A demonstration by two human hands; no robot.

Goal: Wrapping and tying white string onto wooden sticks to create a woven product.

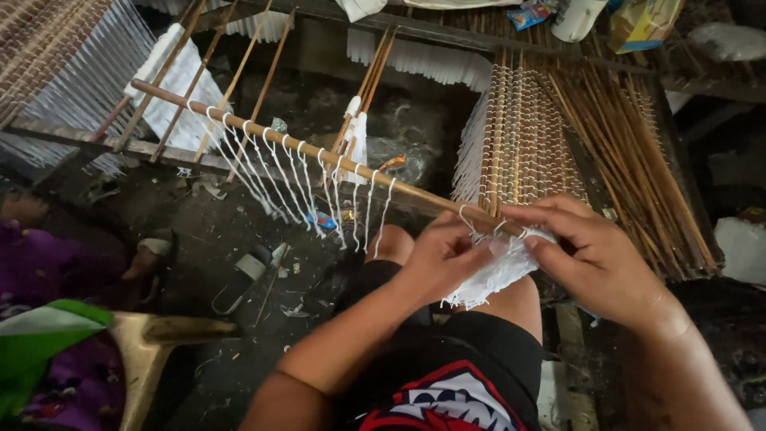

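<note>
A long bamboo rod [263, 136] slants from upper left down to my hands, with several white thread loops [279, 172] hanging off it. My left hand [435, 255] pinches a white thread at the rod's near end. My right hand [594, 251] grips a bunch of white threads [499, 271] just below the rod, fingers curled round them. Behind my hands stands a woven panel of thin bamboo sticks [519, 136] bound with white thread.
Loose bamboo sticks [638, 160] fan out at the right. A wooden loom frame [72, 136] with white threads [88, 88] fills the upper left. Litter and a sandal [243, 275] lie on the dirt floor. Green and purple cloth [40, 335] sits at lower left.
</note>
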